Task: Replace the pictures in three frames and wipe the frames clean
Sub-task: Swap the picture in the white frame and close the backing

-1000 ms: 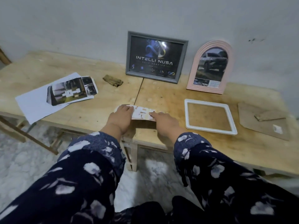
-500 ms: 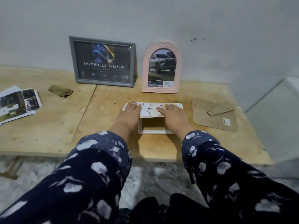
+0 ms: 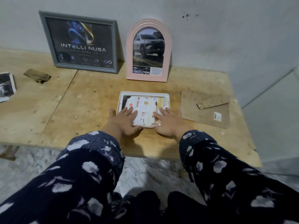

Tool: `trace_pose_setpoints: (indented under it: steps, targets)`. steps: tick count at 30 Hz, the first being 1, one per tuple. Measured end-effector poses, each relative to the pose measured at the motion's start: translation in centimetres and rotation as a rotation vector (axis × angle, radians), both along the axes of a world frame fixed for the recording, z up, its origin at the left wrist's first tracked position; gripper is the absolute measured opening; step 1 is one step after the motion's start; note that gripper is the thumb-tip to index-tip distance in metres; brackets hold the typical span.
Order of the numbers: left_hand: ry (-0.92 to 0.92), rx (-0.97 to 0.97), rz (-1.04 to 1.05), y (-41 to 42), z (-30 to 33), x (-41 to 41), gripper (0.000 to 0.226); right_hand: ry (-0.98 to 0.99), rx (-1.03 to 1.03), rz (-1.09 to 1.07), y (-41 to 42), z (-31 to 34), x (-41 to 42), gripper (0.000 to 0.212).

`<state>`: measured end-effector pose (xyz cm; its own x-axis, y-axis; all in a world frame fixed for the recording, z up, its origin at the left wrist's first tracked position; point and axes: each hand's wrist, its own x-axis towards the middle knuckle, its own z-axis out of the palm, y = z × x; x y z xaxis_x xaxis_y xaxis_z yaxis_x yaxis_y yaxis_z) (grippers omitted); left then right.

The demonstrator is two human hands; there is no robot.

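Near the front edge of the table (image 3: 90,110), my left hand (image 3: 124,122) and right hand (image 3: 166,123) lie flat, fingers straight, pressing the picture (image 3: 145,109) face-down into the white frame (image 3: 144,94). I judge this the fitting step for the third frame; the grey frame (image 3: 80,41) and pink arched frame (image 3: 148,50) stand filled against the wall at the back edge. Next I would need the backing board (image 3: 205,113), lying just right of the frame, then the cloth (image 3: 37,75) near the left.
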<state>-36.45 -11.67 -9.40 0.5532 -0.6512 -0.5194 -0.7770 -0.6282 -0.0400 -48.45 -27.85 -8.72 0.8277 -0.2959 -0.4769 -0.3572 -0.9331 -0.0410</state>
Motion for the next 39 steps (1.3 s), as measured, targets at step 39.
trace_pose_setpoints:
  steps: [39]
  targets:
    - [0.147, -0.402, 0.149, -18.3, 0.1, -9.8, 0.047, -0.57, 0.201, -1.152, -13.5, -1.7, -13.3, 0.058]
